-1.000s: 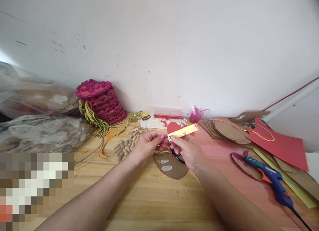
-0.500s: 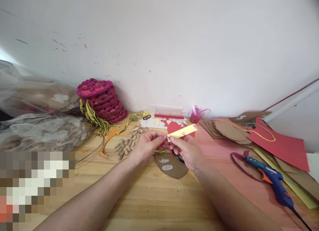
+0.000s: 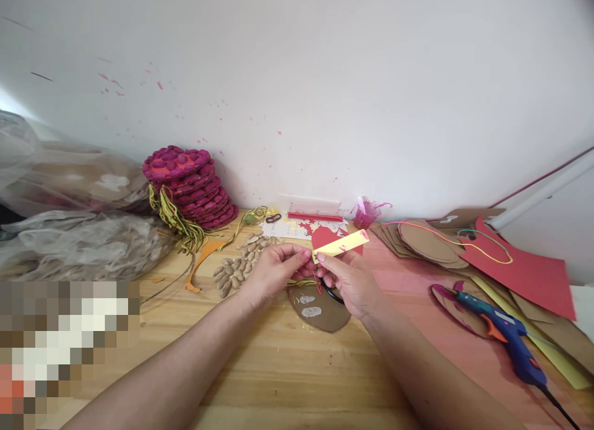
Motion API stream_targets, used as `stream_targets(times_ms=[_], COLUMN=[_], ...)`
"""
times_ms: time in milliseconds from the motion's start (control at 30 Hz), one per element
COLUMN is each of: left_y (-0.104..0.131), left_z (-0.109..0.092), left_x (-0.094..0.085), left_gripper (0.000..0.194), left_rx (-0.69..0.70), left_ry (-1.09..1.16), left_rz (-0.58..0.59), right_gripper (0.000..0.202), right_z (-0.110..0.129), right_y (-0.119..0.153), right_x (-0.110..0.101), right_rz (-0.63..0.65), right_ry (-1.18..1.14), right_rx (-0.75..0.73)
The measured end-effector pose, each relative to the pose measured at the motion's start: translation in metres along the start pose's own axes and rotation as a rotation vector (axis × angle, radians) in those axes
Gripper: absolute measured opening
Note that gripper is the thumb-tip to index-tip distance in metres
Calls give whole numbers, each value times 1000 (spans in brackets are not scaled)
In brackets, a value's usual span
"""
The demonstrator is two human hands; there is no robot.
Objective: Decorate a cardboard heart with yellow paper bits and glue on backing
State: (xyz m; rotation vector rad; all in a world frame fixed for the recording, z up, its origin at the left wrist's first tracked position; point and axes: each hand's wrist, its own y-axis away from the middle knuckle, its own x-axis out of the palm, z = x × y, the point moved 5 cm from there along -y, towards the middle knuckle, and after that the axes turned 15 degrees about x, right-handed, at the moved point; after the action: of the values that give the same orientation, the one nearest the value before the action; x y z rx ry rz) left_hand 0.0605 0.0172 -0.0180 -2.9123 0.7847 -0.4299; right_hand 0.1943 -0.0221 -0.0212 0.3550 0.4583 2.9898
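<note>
A: Your right hand (image 3: 355, 288) grips a yellow strip (image 3: 346, 244), your thumb pressed on its lower end. Where does it sit?

B: Just right of centre in your view, raised above the wooden tabletop (image 3: 278, 374).

A: And which way does it point?

B: Its long axis lies on a shallow slant. The free end, marked with pink, points between two and three o'clock; the end under your thumb points between eight and nine.

A: What about your left hand (image 3: 276, 270)?

B: It's at nine o'clock from the strip, fingertips gathered close beside the pinched end. That spot is small and partly covered, so I can't tell whether they grip anything.

A: Below your fingertips, at six o'clock, a pink string (image 3: 318, 286) dangles beside a black loop (image 3: 328, 293).

B: Farther down lies brown cardboard (image 3: 322, 322) bearing two pale patches. From your hands, peanuts (image 3: 234, 272) lie at nine o'clock, a magenta stack (image 3: 185, 189) stands at ten, and a glue gun (image 3: 505, 325) rests near four.
</note>
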Motion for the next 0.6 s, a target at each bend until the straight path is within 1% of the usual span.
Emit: stream_targets(times_ms=[267,433,600], left_y=[0,0,0], left_z=[0,1,-5], left_x=[0,0,3], left_gripper=[33,33,34], left_rx=[1,4,24], left_ry=[18,17,0], left_rz=[7,4,2], right_gripper=[15,15,17], right_z=[-2,-1,0], right_y=[0,0,1], right_x=[0,0,2], right_rz=[36,30,8], right_ry=[12,6,22], right_rx=[-13,-4,-2])
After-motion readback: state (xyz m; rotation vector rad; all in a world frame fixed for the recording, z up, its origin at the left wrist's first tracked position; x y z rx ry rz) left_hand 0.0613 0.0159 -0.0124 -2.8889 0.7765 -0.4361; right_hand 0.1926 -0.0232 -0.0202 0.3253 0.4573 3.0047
